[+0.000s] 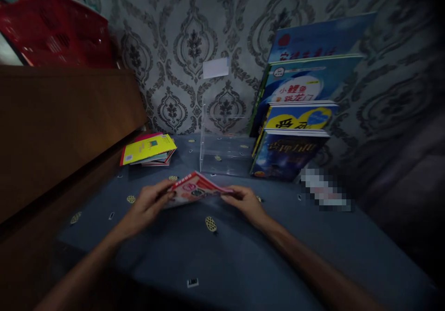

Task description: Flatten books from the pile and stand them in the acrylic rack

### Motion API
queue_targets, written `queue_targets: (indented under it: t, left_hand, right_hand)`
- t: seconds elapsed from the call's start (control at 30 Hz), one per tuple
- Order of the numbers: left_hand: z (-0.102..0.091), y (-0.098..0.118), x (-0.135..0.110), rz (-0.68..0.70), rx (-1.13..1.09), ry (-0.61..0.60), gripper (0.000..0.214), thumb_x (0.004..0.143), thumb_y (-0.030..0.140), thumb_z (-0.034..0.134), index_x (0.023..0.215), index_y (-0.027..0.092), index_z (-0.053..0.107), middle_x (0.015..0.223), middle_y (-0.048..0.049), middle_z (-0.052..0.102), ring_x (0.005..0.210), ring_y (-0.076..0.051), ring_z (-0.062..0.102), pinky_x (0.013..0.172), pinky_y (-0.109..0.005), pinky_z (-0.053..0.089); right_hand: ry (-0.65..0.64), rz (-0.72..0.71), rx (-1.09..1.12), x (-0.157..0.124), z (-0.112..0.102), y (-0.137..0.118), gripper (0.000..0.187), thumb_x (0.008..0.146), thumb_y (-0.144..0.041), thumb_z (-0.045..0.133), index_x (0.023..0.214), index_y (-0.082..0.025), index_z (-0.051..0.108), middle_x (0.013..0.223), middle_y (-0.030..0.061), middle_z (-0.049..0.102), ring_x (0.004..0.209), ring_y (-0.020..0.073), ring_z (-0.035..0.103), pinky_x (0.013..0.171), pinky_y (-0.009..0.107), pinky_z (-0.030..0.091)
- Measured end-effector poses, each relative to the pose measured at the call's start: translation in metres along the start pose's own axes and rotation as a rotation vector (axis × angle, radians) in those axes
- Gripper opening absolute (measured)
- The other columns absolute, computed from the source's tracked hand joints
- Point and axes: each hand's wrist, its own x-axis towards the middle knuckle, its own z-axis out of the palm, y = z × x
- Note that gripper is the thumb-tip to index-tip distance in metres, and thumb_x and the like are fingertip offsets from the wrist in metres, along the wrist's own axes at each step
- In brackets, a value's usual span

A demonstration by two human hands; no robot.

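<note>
A thin book with a red and pink cover point(196, 189) is held above the cloth, tilted, between both hands. My left hand point(150, 203) grips its left edge, fingers closed on it. On the opposite side, my right hand point(245, 202) pinches the right edge between thumb and fingers. Just beyond the book stands a clear acrylic stand point(222, 155) with stepped tiers. Its right part carries several upright books, among them a dark blue one point(287, 155) in front and a blue and yellow one point(301, 116) behind.
A small pile of books topped by a yellow one point(149, 149) lies at the back left. Blue patterned cloth point(167, 260) covers the table. Wooden furniture point(66, 130) with a red basket point(59, 28) borders the left. A blurred-out item point(325, 189) lies right of the stand.
</note>
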Motion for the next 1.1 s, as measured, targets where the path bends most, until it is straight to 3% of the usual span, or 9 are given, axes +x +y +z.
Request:
queue_targets:
  t: [0.1,0.3,0.5,0.6,0.67,0.8,0.87,1.0,1.1]
  left_hand:
    - [0.002,0.015,0.021,-0.059,-0.344,0.119,0.033,0.081,0.042,0.07,0.102,0.017,0.071,0.089,-0.0047,0.072,0.077,-0.02,0.066,0.064,-0.024,0.052]
    - [0.031,0.03,0.051,-0.171,-0.873,0.248,0.042,0.069,0.032,0.08,0.105,0.017,0.064,0.098,-0.0066,0.074,0.09,-0.023,0.07,0.078,-0.033,0.058]
    - [0.072,-0.01,0.05,-0.461,-0.933,0.147,0.048,0.071,0.023,0.076,0.113,0.017,0.053,0.097,-0.0074,0.074,0.084,-0.021,0.072,0.077,-0.034,0.058]
    - [0.086,-0.038,0.044,-0.534,-0.796,-0.037,0.054,0.071,0.031,0.076,0.116,0.017,0.049,0.092,-0.0072,0.073,0.075,-0.022,0.071,0.067,-0.034,0.058]
    - [0.091,-0.051,0.041,-0.505,-0.554,-0.144,0.052,0.075,0.036,0.07,0.118,0.017,0.048,0.086,-0.0058,0.071,0.07,-0.022,0.07,0.063,-0.033,0.056]
    - [0.09,-0.062,0.042,-0.244,0.26,-0.178,0.03,0.084,0.027,0.056,0.113,0.017,0.056,0.093,-0.0082,0.068,0.089,-0.025,0.067,0.078,-0.036,0.052]
    - [0.089,-0.06,0.043,-0.14,0.528,-0.193,0.023,0.088,0.024,0.051,0.109,0.018,0.059,0.105,-0.0102,0.066,0.101,-0.025,0.064,0.088,-0.037,0.049]
    - [0.094,-0.055,0.049,-0.019,0.665,-0.242,0.025,0.094,0.024,0.042,0.111,0.018,0.059,0.113,-0.0112,0.064,0.109,-0.025,0.059,0.095,-0.038,0.046]
    - [0.103,-0.056,0.054,0.022,0.653,-0.246,0.028,0.096,0.024,0.04,0.115,0.016,0.058,0.118,-0.0124,0.064,0.111,-0.025,0.058,0.098,-0.04,0.045]
  right_hand:
    - [0.118,0.04,0.275,-0.002,0.005,-0.016,0.041,0.063,-0.054,0.082,0.087,-0.021,0.076,0.091,0.0049,0.076,0.079,0.0197,0.068,0.075,0.033,0.054]
    - [0.082,0.048,0.432,-0.007,0.0,-0.052,0.044,0.063,-0.055,0.082,0.088,-0.02,0.074,0.086,0.0051,0.076,0.071,0.0182,0.067,0.062,0.028,0.052]
    - [0.124,0.226,0.383,-0.02,-0.023,-0.053,0.04,0.064,-0.048,0.082,0.088,-0.018,0.071,0.073,0.0027,0.072,0.055,0.0128,0.062,0.05,0.022,0.049]
    - [0.102,0.305,0.292,-0.032,-0.033,-0.031,0.042,0.063,-0.05,0.081,0.083,-0.015,0.069,0.064,0.0016,0.068,0.047,0.0101,0.055,0.039,0.019,0.039]
    - [0.083,0.327,0.193,-0.039,-0.039,-0.018,0.044,0.064,-0.051,0.079,0.085,-0.014,0.068,0.06,-0.0002,0.065,0.042,0.0079,0.048,0.036,0.018,0.032]
    - [0.044,0.363,-0.094,-0.047,-0.052,-0.007,0.046,0.071,-0.046,0.072,0.102,-0.013,0.067,0.056,-0.003,0.062,0.039,0.0094,0.045,0.038,0.022,0.035]
    - [0.08,0.346,-0.357,-0.048,-0.056,-0.009,0.04,0.075,-0.039,0.069,0.104,-0.013,0.068,0.055,-0.0028,0.061,0.042,0.0121,0.05,0.042,0.024,0.037]
    - [0.191,0.257,-0.939,-0.047,-0.051,-0.021,0.022,0.085,-0.029,0.06,0.1,-0.018,0.072,0.072,0.0052,0.071,0.068,0.0211,0.066,0.059,0.028,0.043]
    - [0.101,0.064,-1.068,-0.041,-0.031,-0.029,0.024,0.091,-0.023,0.052,0.108,-0.018,0.069,0.096,0.0101,0.074,0.09,0.0242,0.069,0.076,0.032,0.05]
